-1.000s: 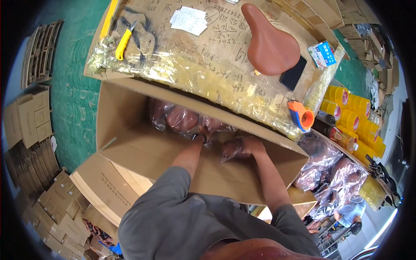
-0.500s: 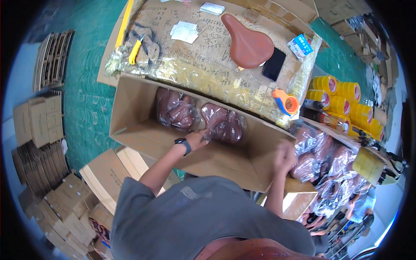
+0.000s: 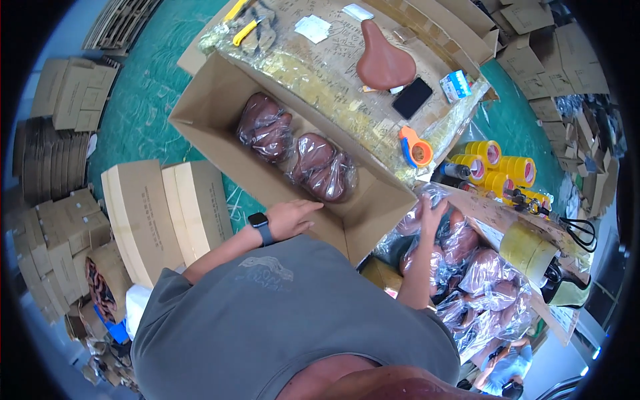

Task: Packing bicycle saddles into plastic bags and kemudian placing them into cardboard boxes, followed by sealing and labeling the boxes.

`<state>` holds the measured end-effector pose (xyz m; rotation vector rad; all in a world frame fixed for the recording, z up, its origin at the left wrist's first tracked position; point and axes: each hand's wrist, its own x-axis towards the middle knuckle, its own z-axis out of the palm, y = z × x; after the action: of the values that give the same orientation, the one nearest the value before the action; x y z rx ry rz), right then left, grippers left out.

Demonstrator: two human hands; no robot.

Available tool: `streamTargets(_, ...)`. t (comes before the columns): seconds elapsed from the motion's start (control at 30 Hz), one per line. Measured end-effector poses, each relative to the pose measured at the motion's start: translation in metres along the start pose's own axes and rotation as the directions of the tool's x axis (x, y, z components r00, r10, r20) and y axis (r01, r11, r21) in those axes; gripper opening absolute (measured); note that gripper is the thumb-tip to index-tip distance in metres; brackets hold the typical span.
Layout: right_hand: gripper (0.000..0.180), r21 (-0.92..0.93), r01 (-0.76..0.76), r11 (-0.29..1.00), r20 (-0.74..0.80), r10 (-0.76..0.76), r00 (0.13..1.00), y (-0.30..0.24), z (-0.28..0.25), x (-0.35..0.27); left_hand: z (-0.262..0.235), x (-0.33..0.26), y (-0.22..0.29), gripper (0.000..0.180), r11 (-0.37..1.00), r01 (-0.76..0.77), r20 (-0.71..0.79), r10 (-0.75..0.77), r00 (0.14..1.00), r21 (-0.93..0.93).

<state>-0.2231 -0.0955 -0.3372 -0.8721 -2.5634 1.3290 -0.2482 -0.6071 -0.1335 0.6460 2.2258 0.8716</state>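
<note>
A long open cardboard box (image 3: 267, 190) stands in front of me. In its far side lie plastic-wrapped brown bicycle saddles, one bundle (image 3: 265, 127) to the left and another bundle (image 3: 324, 167) to the right. My left hand (image 3: 293, 218), with a dark watch on its wrist, rests by the box's near edge, fingers stretched out and holding nothing. Just past the box's right end, my right hand (image 3: 432, 215) reaches to a pile of wrapped saddles (image 3: 490, 270). Its fingers are apart against the clear plastic of one; the bag partly hides their tips.
Behind the box, a cardboard-topped table holds an unwrapped brown saddle (image 3: 385, 60), a phone (image 3: 413, 99), an orange-and-blue tape dispenser (image 3: 416, 150) and a yellow cutter (image 3: 248, 32). Yellow tape rolls (image 3: 497, 167) are stacked at right. Cartons (image 3: 143, 217) stand at left.
My left hand has drawn back from the right saddle bundle to the near edge. My right hand has moved onto the saddle pile. The view has turned to the right.
</note>
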Motion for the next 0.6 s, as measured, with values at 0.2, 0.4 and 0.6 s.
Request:
streamTargets(0.2,0.125,-0.370,-0.440,0.818,-0.357,0.312,0.881,-0.020,0.054,-0.038,0.011,0.016,0.033,0.060,0.995,-0.039,-0.056,0.045,0.997,0.090)
streamTargets(0.4,0.121,0.178,-0.630,0.756,-0.246,0.654,0.715,0.175,-0.059,0.054,0.001,0.047,0.028,0.060,0.944,-0.309,0.085,0.300,0.950,0.113)
streamTargets(0.6,0.100,0.566,-0.706,0.425,0.191,0.765,0.615,0.199,-0.027,0.022,-0.017,0.077,0.020,0.054,0.891,-0.403,0.233,0.356,0.905,0.208)
